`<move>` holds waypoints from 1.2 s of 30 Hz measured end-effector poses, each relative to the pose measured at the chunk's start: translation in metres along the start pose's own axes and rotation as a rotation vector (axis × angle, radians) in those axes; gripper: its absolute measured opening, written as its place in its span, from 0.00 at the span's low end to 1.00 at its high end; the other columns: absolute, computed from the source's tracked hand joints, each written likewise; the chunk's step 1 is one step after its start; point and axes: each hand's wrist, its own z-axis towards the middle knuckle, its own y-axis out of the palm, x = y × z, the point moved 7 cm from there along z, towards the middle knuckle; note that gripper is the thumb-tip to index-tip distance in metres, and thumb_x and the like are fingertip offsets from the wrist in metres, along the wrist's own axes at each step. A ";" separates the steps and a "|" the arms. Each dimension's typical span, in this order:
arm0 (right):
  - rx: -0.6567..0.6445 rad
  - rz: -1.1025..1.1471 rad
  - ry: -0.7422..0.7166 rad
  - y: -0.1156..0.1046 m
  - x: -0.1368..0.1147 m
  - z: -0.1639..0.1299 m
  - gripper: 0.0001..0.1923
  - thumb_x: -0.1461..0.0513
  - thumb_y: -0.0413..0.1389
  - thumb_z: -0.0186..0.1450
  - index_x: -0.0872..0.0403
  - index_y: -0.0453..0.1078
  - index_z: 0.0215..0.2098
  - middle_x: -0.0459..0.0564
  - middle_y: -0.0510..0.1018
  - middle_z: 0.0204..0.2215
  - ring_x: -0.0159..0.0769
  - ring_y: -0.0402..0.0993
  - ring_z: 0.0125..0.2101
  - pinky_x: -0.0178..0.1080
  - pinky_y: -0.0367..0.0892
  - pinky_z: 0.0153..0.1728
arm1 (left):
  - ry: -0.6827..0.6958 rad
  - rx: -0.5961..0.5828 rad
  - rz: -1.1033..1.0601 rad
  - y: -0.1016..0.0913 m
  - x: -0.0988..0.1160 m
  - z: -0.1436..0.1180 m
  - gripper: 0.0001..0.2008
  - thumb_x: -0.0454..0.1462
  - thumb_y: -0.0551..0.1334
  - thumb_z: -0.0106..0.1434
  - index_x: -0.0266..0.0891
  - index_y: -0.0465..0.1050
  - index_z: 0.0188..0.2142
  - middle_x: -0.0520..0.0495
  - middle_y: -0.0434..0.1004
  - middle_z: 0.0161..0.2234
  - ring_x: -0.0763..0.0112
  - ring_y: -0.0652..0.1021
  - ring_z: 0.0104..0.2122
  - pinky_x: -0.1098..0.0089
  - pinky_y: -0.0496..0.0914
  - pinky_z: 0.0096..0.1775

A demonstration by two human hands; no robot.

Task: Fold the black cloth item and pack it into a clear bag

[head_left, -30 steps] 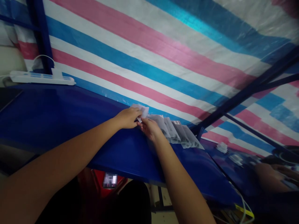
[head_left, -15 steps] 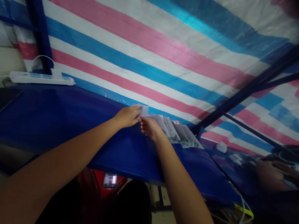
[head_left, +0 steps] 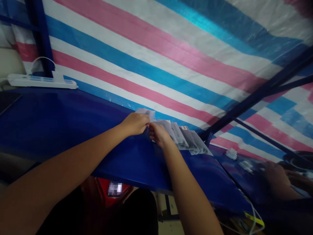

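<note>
Both my hands meet at the far edge of a glossy blue table (head_left: 61,124), up against a striped tarp wall. My left hand (head_left: 135,123) pinches a small clear plastic packet (head_left: 148,113) by its lower edge. My right hand (head_left: 158,133) touches the same packet from the right and rests at the left end of a row of several overlapping grey-white packets (head_left: 188,139) lying on the table. The fingertips of both hands hide where exactly the packet is gripped.
A white power strip (head_left: 40,81) with a cable lies at the table's far left. Dark blue frame bars (head_left: 254,98) cross the pink, blue and white tarp (head_left: 156,58). Another person's hand (head_left: 278,181) works at the right, near small white pieces (head_left: 231,152). A red object (head_left: 107,191) sits under the table.
The packet between my hands has dropped slightly and my hands have drawn a little closer together. The other person's hand at the right has shifted.
</note>
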 end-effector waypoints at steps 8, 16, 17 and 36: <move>0.218 -0.237 -0.061 -0.017 -0.001 0.005 0.10 0.58 0.56 0.59 0.53 0.63 0.24 0.40 0.59 0.16 0.26 0.54 0.16 0.30 0.51 0.14 | 0.094 -0.028 -0.071 -0.005 0.012 -0.004 0.09 0.33 0.55 0.64 0.38 0.74 0.35 0.44 0.79 0.39 0.65 0.77 0.39 0.67 0.65 0.37; 0.332 -0.366 -0.201 -0.032 -0.006 0.016 0.15 0.54 0.53 0.62 0.53 0.62 0.21 0.42 0.62 0.14 0.29 0.58 0.16 0.32 0.55 0.16 | 0.153 -0.115 -0.207 -0.010 0.026 -0.005 0.05 0.32 0.58 0.57 0.39 0.73 0.28 0.46 0.78 0.31 0.66 0.75 0.32 0.67 0.64 0.34; 0.343 -0.398 -0.224 -0.033 -0.007 0.017 0.16 0.54 0.52 0.62 0.53 0.62 0.20 0.42 0.62 0.14 0.29 0.58 0.16 0.32 0.55 0.16 | 0.160 -0.128 -0.211 -0.011 0.028 -0.005 0.05 0.31 0.59 0.56 0.39 0.73 0.28 0.46 0.78 0.31 0.66 0.75 0.32 0.67 0.64 0.33; 0.469 -0.643 -0.301 -0.042 -0.015 0.019 0.19 0.53 0.49 0.66 0.52 0.63 0.20 0.45 0.66 0.14 0.34 0.63 0.18 0.34 0.53 0.21 | 0.122 -0.653 -0.689 -0.002 0.043 -0.027 0.03 0.32 0.66 0.49 0.40 0.76 0.26 0.52 0.79 0.26 0.71 0.76 0.26 0.70 0.67 0.30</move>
